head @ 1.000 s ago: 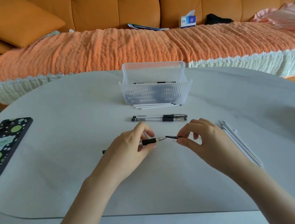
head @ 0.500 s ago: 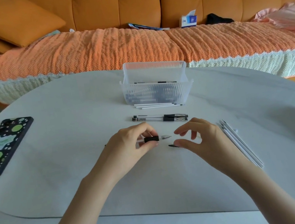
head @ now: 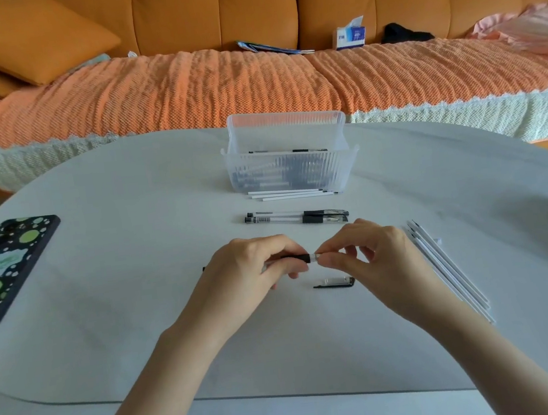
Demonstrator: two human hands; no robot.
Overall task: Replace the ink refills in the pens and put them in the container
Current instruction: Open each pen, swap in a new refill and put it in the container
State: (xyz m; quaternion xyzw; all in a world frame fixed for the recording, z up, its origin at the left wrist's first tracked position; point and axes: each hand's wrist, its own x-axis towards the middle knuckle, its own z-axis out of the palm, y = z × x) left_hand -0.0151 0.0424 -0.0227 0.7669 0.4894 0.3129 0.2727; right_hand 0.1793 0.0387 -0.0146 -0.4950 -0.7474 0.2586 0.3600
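Gel pen (head: 301, 258) is held at 6 o'clock from container (head: 285, 126) | barrel gripped by left hand (head: 249, 272), tip pinched by right hand (head: 368, 254) | judged light, stiff, slippery: best taken at rubber sleeve

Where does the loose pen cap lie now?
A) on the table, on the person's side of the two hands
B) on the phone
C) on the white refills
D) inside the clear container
A: the pen cap lies on the table, just nearer than the pen that the left hand and right hand hold.
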